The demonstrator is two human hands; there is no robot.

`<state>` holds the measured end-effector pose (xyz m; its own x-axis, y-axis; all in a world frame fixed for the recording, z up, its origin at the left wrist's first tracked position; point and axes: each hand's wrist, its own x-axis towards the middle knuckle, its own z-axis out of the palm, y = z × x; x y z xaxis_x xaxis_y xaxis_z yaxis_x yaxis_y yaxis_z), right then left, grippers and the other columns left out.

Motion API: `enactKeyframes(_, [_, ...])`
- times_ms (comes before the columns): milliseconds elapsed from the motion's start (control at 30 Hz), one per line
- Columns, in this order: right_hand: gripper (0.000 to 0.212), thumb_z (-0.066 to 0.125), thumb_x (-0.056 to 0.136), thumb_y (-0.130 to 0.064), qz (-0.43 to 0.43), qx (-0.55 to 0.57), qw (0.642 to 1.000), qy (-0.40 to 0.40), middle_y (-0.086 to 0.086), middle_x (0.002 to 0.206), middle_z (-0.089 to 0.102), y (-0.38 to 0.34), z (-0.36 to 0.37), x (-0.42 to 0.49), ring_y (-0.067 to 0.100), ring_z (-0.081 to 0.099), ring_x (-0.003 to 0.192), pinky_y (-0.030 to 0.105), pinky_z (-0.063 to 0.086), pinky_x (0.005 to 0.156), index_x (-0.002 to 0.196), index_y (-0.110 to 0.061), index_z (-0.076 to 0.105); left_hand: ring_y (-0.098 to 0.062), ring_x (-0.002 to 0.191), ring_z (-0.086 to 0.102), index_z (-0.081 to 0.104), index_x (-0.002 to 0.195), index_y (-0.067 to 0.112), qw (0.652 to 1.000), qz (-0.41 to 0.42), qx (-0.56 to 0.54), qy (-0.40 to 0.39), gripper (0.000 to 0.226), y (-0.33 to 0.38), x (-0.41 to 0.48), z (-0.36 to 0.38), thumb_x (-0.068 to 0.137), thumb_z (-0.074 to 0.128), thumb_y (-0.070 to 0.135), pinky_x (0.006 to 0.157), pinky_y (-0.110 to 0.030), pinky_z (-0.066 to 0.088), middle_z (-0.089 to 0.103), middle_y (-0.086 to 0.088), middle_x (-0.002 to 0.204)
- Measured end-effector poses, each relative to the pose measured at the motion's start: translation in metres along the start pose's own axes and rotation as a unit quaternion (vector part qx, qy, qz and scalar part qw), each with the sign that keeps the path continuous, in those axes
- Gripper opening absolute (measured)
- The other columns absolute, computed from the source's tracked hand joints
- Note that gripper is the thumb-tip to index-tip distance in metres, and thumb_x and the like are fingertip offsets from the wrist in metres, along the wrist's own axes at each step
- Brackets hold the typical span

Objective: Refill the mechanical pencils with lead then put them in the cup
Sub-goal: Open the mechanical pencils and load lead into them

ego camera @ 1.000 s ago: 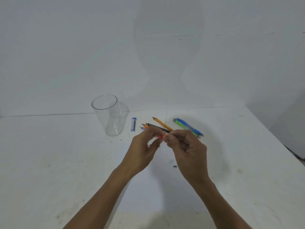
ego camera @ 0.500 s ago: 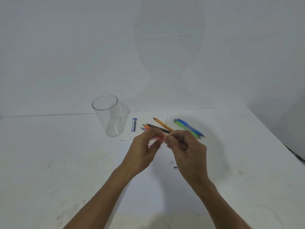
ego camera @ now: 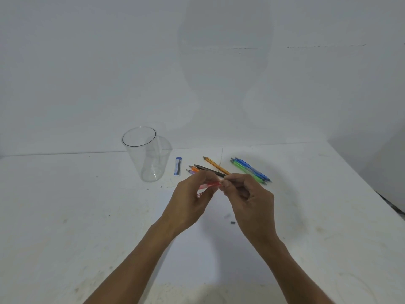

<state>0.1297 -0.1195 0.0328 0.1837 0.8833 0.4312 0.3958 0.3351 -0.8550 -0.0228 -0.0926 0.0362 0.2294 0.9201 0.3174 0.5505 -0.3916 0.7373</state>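
Refilling red pencil (ego camera: 209,184), held above table (ego camera: 87,216): left grip (ego camera: 190,200) pinches barrel, right grip (ego camera: 249,200) pinches its end; lead or cap there, can't tell. Next needs steady alignment, then cup (ego camera: 149,159).

Both bare forearms reach in from the lower edge and converge at mid-frame. The left hand (ego camera: 190,198) curls its fingers and thumb round a red pencil (ego camera: 210,184). The right hand (ego camera: 247,198), fingers curled, pinches the pencil's right end between thumb and forefinger, and the two hands' fingertips nearly meet.
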Motion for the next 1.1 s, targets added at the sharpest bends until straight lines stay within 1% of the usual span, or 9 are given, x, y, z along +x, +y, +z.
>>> enactKeyframes(133, [0.017,0.069,0.088,-0.021,0.011,-0.011,1.000,-0.014,-0.005,0.091,0.075,0.004,0.000,0.003,0.010,0.071,0.084,0.030,0.059,0.083,0.104,-0.016,0.072,-0.013,0.094,0.067,0.065,0.106,0.021,1.000,-0.008,0.003,-0.003,0.016,0.001,0.000,0.000,0.090,0.066,0.022,0.090,-0.025,0.053,0.071,0.008,0.103])
enactKeyframes(267, [0.015,0.069,0.087,-0.024,0.043,0.001,0.998,-0.035,-0.008,0.089,0.074,0.004,-0.003,0.007,0.009,0.071,0.082,0.025,0.059,0.082,0.102,-0.021,0.072,-0.011,0.095,0.066,0.064,0.105,0.024,1.000,-0.014,0.007,-0.008,0.015,0.000,0.000,0.000,0.090,0.066,0.023,0.086,-0.008,0.044,0.071,0.011,0.102])
enactKeyframes(333, [0.013,0.070,0.086,-0.026,0.054,0.004,0.998,-0.042,-0.012,0.087,0.073,0.005,-0.003,0.010,0.007,0.070,0.080,0.020,0.058,0.081,0.098,-0.026,0.070,-0.009,0.095,0.066,0.064,0.104,0.025,1.000,-0.016,0.008,-0.008,0.015,0.001,0.000,0.000,0.090,0.066,0.023,0.085,-0.005,0.041,0.070,0.012,0.103])
enactKeyframes(533, [0.014,0.067,0.083,-0.034,0.044,-0.006,0.998,-0.043,-0.018,0.084,0.070,0.003,-0.004,0.009,0.004,0.069,0.079,0.008,0.052,0.077,0.096,-0.030,0.067,-0.012,0.095,0.067,0.066,0.107,0.022,1.000,-0.006,0.004,-0.005,0.018,0.001,0.000,0.000,0.089,0.067,0.023,0.089,-0.019,0.049,0.071,0.009,0.103])
enactKeyframes(633, [0.014,0.067,0.083,-0.033,0.037,-0.015,0.998,-0.046,-0.022,0.082,0.068,0.006,-0.004,0.009,0.002,0.069,0.078,0.005,0.050,0.075,0.096,-0.030,0.067,-0.011,0.095,0.067,0.066,0.107,0.022,1.000,-0.007,0.005,-0.006,0.018,0.001,0.000,0.000,0.089,0.067,0.024,0.089,-0.018,0.049,0.071,0.009,0.104])
enactKeyframes(767, [0.019,0.070,0.084,-0.027,0.040,-0.021,0.997,-0.070,-0.017,0.087,0.070,0.009,-0.005,0.012,0.002,0.068,0.081,0.007,0.050,0.079,0.102,-0.022,0.073,-0.008,0.095,0.066,0.065,0.107,0.024,1.000,-0.001,0.000,-0.006,0.017,0.003,-0.001,-0.002,0.090,0.066,0.025,0.090,-0.018,0.050,0.070,0.012,0.103])
enactKeyframes(900, [0.022,0.071,0.085,-0.026,0.041,-0.030,0.994,-0.096,-0.016,0.090,0.070,0.009,-0.007,0.017,0.000,0.066,0.082,0.006,0.049,0.080,0.106,-0.022,0.074,-0.007,0.095,0.067,0.065,0.109,0.023,1.000,-0.012,-0.012,-0.007,0.018,0.004,0.000,-0.003,0.091,0.063,0.027,0.093,-0.028,0.054,0.071,0.011,0.104])
enactKeyframes(1000, [0.025,0.070,0.086,-0.027,0.036,-0.029,0.995,-0.092,-0.014,0.093,0.072,0.008,-0.007,0.017,0.000,0.067,0.083,0.009,0.051,0.081,0.110,-0.022,0.073,-0.008,0.093,0.068,0.065,0.110,0.020,1.000,-0.014,-0.023,-0.008,0.019,0.005,-0.001,-0.003,0.092,0.063,0.026,0.093,-0.033,0.055,0.071,0.009,0.103])
enactKeyframes(1100, [0.029,0.068,0.086,-0.031,0.045,0.004,0.996,-0.076,-0.018,0.093,0.072,0.006,-0.008,0.016,0.003,0.069,0.086,0.013,0.054,0.080,0.113,-0.024,0.071,-0.010,0.092,0.069,0.066,0.110,0.018,0.999,-0.026,-0.035,-0.010,0.020,0.006,-0.002,-0.003,0.092,0.063,0.025,0.094,-0.035,0.054,0.072,0.007,0.101])
